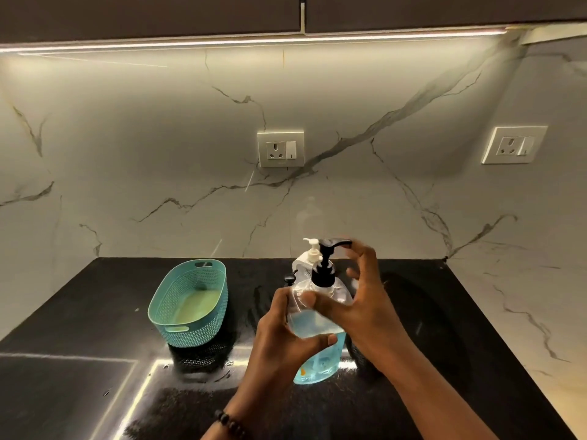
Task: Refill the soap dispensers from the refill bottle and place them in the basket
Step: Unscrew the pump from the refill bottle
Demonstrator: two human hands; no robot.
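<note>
Nearest the camera, a beaded bracelet (229, 423) circles the left wrist above the black countertop (95, 312). The left hand (282, 338) wraps its fingers and thumb round the body of a clear soap dispenser (313, 315), held off the counter and roughly half filled with pale blue liquid. The right hand (365, 300) comes in from the right: its thumb lies against the dispenser's shoulder, while its curled fingers reach up to the nozzle of the black pump head (327, 262), which sits in the bottle's neck. Whether those fingertips truly pinch the nozzle cannot be told, as they are blurred.

Just below and behind the held dispenser, a blue refill pouch (320, 366) stands on the counter, partly hidden by the hands. Behind it stands a white pump bottle (309, 254), near the wall. To the left, well apart from the hands, a teal plastic basket (190, 325) rests on the counter with nothing visible inside.

Farther back, two white wall sockets (280, 148) are set in the marble backsplash (127, 154), under a strip light (222, 41).
</note>
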